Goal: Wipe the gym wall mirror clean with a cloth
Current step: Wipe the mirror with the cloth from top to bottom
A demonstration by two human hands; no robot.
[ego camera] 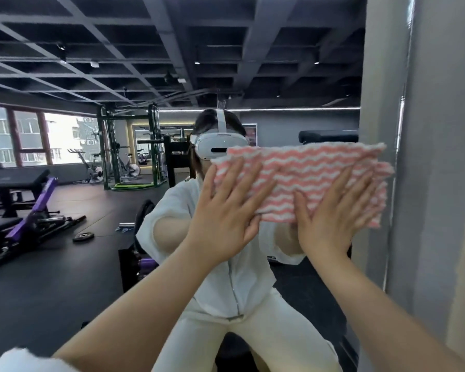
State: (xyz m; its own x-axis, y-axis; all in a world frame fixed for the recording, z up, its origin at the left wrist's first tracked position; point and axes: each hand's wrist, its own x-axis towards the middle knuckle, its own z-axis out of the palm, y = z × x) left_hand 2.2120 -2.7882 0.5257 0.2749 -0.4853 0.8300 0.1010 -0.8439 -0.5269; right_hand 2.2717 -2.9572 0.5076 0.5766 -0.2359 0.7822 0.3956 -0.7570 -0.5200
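Both hands are flat on the pink-and-white striped cloth, pressing it against the mirror near its right edge — left hand on the cloth's lower left, right hand on its lower middle. Fingers are straight and spread, gripping nothing. The glass reflects the person in white, a purple bench and a weight plate on the floor.
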